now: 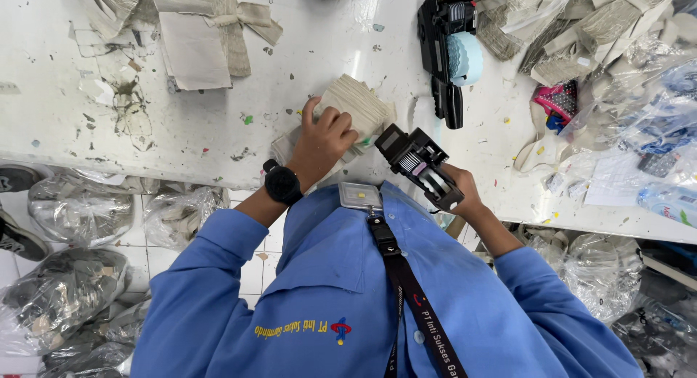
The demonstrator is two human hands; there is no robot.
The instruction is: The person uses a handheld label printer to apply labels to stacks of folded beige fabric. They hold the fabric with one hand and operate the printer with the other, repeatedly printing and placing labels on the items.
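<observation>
Pressing flat on the stack of beige cloth pieces (353,111) at the near edge of the white table (181,131), left hand (324,140) spread, fingers apart; clamping the black label gun (420,165) in the right hand (462,191), fingers closed round its handle; seemingly tagging the stack, nose hovering just beside it; needing the nose lowered squarely onto the top piece; wrists bending inward, watch (282,182) showing.

place: garment workshop | evidence: worktable (181,131), fabric stacks (581,29), label guns (444,51)

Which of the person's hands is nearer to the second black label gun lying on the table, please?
Right. The right hand, holding its own label gun, sits just below the lying label gun; the left hand rests on folded beige fabric farther left.
</observation>
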